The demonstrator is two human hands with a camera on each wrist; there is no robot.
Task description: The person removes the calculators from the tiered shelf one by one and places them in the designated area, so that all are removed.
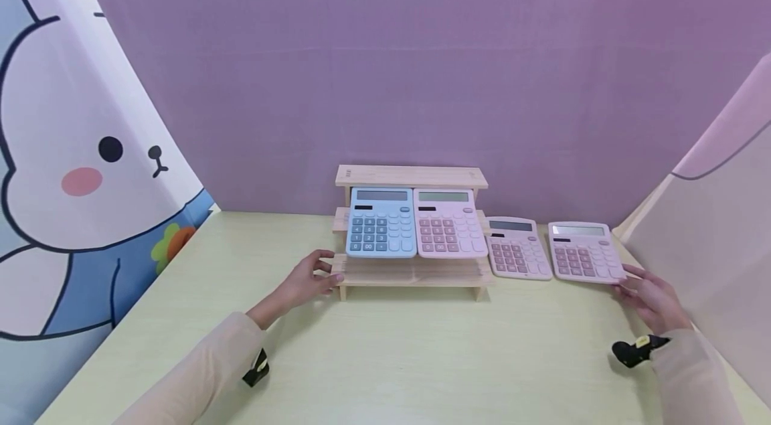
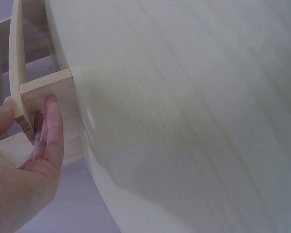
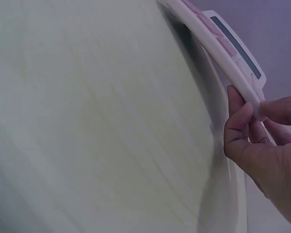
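A small wooden step shelf (image 1: 415, 272) stands against the back. Its lowest board is held at the left end by my left hand (image 1: 306, 282); in the left wrist view the thumb lies on the board's edge and the fingers (image 2: 53, 127) reach under it by the end leg. A blue calculator (image 1: 381, 224) and a pink calculator (image 1: 450, 224) lean side by side on the shelf. At the far right, my right hand (image 1: 653, 299) pinches the lower right corner of another pink calculator (image 1: 587, 252), its near end raised off the table in the right wrist view.
One more pink calculator (image 1: 519, 248) lies between the shelf and the right-hand one. A purple backdrop (image 1: 391, 63) rises behind the pale table (image 1: 434, 358). Printed cloth (image 1: 54, 97) hangs on the left, and a light side panel (image 1: 717, 258) borders the right.
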